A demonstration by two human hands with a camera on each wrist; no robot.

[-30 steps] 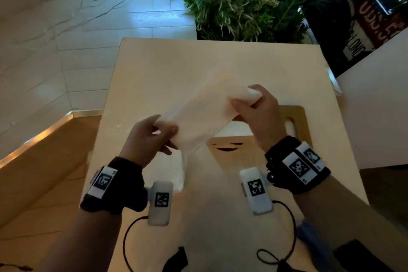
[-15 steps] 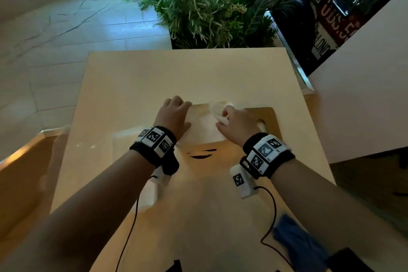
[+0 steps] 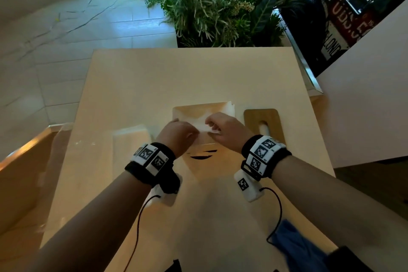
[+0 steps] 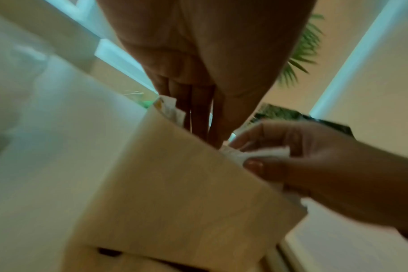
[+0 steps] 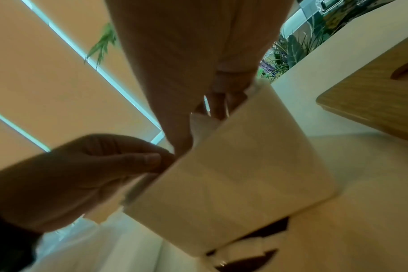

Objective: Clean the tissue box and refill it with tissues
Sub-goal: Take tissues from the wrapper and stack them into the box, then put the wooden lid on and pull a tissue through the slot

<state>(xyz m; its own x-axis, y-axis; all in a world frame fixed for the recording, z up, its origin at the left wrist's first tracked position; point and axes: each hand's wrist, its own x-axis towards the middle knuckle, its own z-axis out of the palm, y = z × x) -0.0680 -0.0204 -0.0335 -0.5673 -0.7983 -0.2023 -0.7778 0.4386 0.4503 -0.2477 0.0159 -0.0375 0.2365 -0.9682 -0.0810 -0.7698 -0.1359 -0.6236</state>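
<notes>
An open pale tissue box (image 3: 204, 147) stands mid-table, its side filling the wrist views (image 4: 175, 184) (image 5: 233, 174). White tissues (image 3: 228, 108) lie in its open top, one edge sticking out at the far right corner. My left hand (image 3: 178, 130) reaches down into the near left of the opening, thumb against fingertips on the tissue at the rim (image 5: 149, 162). My right hand (image 3: 217, 127) pinches a fold of tissue (image 4: 266, 153) over the near right rim. The box's inside is mostly hidden by both hands.
The wooden lid (image 3: 261, 121) with its slot lies flat just right of the box. A clear-wrapped tissue pack (image 3: 130, 139) lies to the left. A blue cloth (image 3: 295, 247) sits at the near right edge. Plants (image 3: 209, 6) stand behind the table, and a white wall panel (image 3: 364, 106) on the right.
Both hands have brought the tissue stack down from above the table into the box's open top. They now sit closer together over the rim.
</notes>
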